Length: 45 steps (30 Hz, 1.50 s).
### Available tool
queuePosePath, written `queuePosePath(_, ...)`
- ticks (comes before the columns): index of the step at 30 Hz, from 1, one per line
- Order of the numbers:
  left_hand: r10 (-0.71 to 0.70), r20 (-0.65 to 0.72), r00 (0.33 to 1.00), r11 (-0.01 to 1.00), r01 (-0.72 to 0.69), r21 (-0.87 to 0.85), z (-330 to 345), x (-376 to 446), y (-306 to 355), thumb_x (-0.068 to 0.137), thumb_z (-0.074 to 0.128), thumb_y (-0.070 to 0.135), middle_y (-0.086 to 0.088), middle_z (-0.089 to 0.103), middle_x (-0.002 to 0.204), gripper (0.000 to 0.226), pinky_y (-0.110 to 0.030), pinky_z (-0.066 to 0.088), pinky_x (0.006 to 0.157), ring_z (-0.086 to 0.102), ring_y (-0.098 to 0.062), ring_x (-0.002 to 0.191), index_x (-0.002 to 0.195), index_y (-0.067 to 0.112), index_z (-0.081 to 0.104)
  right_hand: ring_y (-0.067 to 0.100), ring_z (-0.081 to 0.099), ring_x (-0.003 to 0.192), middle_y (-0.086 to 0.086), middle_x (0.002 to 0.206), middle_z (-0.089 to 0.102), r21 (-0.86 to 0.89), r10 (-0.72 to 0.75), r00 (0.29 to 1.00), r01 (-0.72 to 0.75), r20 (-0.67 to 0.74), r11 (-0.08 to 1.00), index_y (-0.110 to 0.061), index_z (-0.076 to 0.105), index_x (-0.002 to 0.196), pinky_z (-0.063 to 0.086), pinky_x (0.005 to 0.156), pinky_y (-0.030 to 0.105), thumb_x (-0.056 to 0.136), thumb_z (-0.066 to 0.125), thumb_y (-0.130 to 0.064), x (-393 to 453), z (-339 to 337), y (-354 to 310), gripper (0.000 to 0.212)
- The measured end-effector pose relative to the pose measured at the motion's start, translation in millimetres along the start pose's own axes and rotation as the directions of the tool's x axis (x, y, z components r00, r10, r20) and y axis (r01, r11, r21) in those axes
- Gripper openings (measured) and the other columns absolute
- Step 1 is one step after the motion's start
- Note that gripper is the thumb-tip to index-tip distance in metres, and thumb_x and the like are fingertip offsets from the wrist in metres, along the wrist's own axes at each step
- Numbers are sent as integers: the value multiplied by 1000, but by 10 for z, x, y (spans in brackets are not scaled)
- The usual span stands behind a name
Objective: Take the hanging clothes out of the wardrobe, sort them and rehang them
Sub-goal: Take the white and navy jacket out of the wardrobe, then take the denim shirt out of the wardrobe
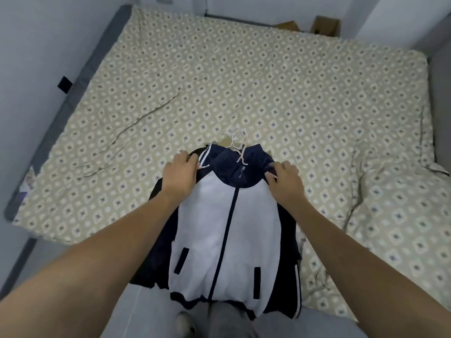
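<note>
A navy-and-white zip jacket (219, 220) lies front up at the near edge of the bed (244, 81), its hem hanging over the edge. White hanger hooks (235, 140) stick out of its collar. My left hand (179, 174) pinches the left shoulder with the white stripes. My right hand (286, 179) pinches the navy right shoulder. More dark garments lie under the jacket, mostly hidden.
The bed carries a beige patterned sheet, rumpled at the right (390, 191). Grey walls close in on the left and right. Cardboard boxes (325, 25) stand beyond the far edge. My legs in grey trousers (219, 320) show below the jacket.
</note>
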<state>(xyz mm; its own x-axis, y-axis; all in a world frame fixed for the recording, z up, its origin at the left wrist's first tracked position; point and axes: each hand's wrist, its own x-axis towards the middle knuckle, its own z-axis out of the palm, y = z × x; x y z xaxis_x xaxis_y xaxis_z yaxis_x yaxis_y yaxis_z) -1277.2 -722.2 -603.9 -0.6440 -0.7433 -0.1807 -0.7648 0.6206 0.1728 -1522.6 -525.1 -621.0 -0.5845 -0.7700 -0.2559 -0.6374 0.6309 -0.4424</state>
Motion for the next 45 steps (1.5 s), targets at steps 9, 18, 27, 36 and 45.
queuePosePath(9,-156,-23,988,987,156,26,-326,-720,-594,107,35,55,-8,59,131,54,-48,46,90,56,-32,117,146,22,51,32,51,127,7,141,57,-45,-310,951,311,16,949,-14,51,148,48,100,47,101,60,-39,-24,157,-881,54)
queuePosePath(18,-464,-262,846,882,469,-45,-1029,-2556,-1442,104,30,64,-6,54,150,66,-45,40,106,48,-25,137,157,28,45,23,40,142,-1,153,48,81,-686,722,681,94,728,-23,41,155,39,114,46,103,50,-52,-885,356,-2753,60)
queuePosePath(27,-819,-346,457,530,834,-155,-959,-5873,-1627,103,28,64,-11,56,146,70,-46,43,107,52,-31,133,159,25,41,18,38,142,-8,154,44,179,-937,265,934,230,308,-29,40,155,40,111,46,101,46,-59,-3139,941,-4004,62)
queuePosePath(36,-904,-419,-86,64,941,-332,-627,-8780,-409,103,38,63,-9,52,152,67,-48,42,112,48,-31,139,160,28,40,20,43,134,-4,148,49,418,-921,-297,892,253,-173,-24,43,154,41,109,42,101,45,-61,-6241,1525,-4411,64)
queuePosePath(45,-797,-287,-531,-395,818,-418,-153,-10592,484,104,36,65,-8,51,154,67,-49,44,109,48,-32,138,160,28,40,15,45,136,-9,150,48,675,-679,-695,621,236,-400,-25,43,155,43,110,37,104,42,-61,-8414,2017,-4194,63)
